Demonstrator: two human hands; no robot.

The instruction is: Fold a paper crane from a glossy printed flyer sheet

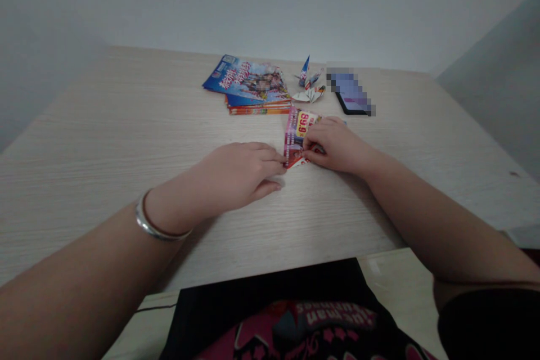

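Note:
A folded piece of colourful printed paper [297,130], pink with a yellow price patch, lies on the pale wooden table [126,135]. My right hand [335,145] rests on its right side, fingers curled and pinching the paper's lower edge. My left hand [236,174] lies flat beside it, fingertips pressing the paper's lower left corner. A silver bangle [154,225] circles my left wrist.
Behind the paper lies a small stack of colourful leaflets [248,85]. A folded paper crane [310,84] stands to their right, next to a dark phone [352,95]. The table's near edge runs just above my lap; a wall stands behind the table.

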